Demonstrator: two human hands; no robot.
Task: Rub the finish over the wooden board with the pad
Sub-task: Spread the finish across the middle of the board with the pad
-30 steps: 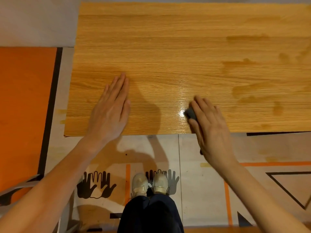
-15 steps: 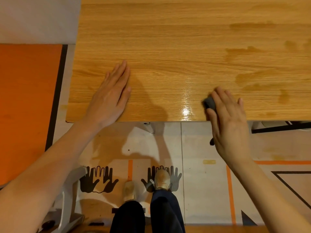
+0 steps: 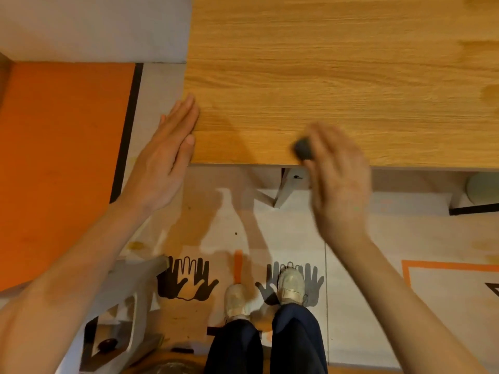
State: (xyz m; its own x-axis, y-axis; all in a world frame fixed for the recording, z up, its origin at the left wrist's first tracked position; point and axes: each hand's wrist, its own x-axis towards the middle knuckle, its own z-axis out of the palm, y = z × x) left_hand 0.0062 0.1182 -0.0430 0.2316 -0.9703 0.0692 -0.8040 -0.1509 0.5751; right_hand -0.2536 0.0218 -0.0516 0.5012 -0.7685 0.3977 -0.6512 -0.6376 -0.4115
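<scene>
The wooden board (image 3: pixel 324 76) is a light oak panel filling the upper right of the head view, its near edge running across the middle. My right hand (image 3: pixel 339 182) is blurred with motion and holds a small dark grey pad (image 3: pixel 303 149) at the board's near edge. My left hand (image 3: pixel 168 155) lies flat with straight fingers at the board's near left corner, fingertips against its left edge. Darker wet patches (image 3: pixel 488 94) show at the board's far right.
An orange floor panel (image 3: pixel 62 157) with a black stripe lies to the left. Metal table legs (image 3: pixel 285 190) show under the board's near edge. My shoes (image 3: pixel 290 286) stand on a floor mat printed with hand shapes (image 3: pixel 189 279). A grey frame (image 3: pixel 129 287) sits at lower left.
The view has shifted so the board sits further right. My left hand has slid from the board's surface to its left corner edge. My right hand keeps sweeping the pad along the near edge.
</scene>
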